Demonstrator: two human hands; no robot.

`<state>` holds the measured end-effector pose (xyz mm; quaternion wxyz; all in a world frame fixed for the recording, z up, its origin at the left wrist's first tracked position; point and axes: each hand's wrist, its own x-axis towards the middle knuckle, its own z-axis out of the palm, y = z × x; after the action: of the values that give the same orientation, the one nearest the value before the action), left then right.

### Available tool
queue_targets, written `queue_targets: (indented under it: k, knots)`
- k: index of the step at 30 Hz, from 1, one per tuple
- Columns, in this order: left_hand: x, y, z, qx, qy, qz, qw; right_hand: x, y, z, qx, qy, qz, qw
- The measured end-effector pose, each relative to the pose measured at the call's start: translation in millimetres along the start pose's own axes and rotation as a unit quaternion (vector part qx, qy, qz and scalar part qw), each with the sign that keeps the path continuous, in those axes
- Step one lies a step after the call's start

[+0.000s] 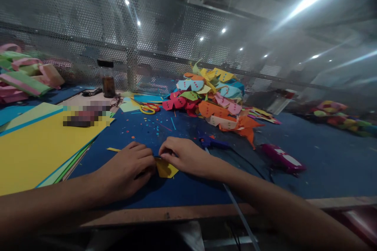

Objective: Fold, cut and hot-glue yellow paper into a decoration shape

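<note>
A small folded piece of yellow paper [167, 169] lies low over the blue table mat, between my hands. My left hand [128, 170] has its fingers curled against the paper's left side, the fingertips partly hidden. At its upper edge, the bent thumb and fingers of my right hand [185, 156] pinch the paper. A thin yellow paper strip [113, 149] sticks out behind my left hand. Just beyond my right wrist lies a blue glue gun [212, 141] with a dark cord, and a long pale stick runs from it under my forearm.
Colourful cut-paper shapes [206, 94] are heaped at the back. Yellow-handled scissors [148, 108] lie among paper scraps. Large coloured sheets [38, 145] cover the left, below a lidded jar [108, 80]. A magenta object [282, 159] with white patches is at right. Perforated metal panels stand behind.
</note>
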<state>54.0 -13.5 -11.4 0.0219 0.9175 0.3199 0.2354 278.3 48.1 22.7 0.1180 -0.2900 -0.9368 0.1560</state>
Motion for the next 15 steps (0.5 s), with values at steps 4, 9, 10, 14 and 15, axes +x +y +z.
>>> queue_targets:
  k: [4,9,10,14,15]
  knots:
    - [-1,0,0.2,0.005,-0.018,-0.018,1.0,8,1,5,0.021,-0.01,0.006,1.0]
    - [-1,-3,2.2,-0.01,-0.02,-0.025,0.999,4,2,9,0.056,0.005,0.021,0.998]
    - [-1,-5,2.4,-0.015,-0.011,-0.03,0.999,3,2,10,0.055,0.007,0.021,0.998]
    - [-1,-13,2.1,-0.019,0.024,-0.064,0.997,2,1,11,0.048,0.019,0.026,0.998]
    - [-1,-15,2.0,-0.017,0.026,-0.071,0.997,2,1,11,0.047,0.019,0.027,0.998]
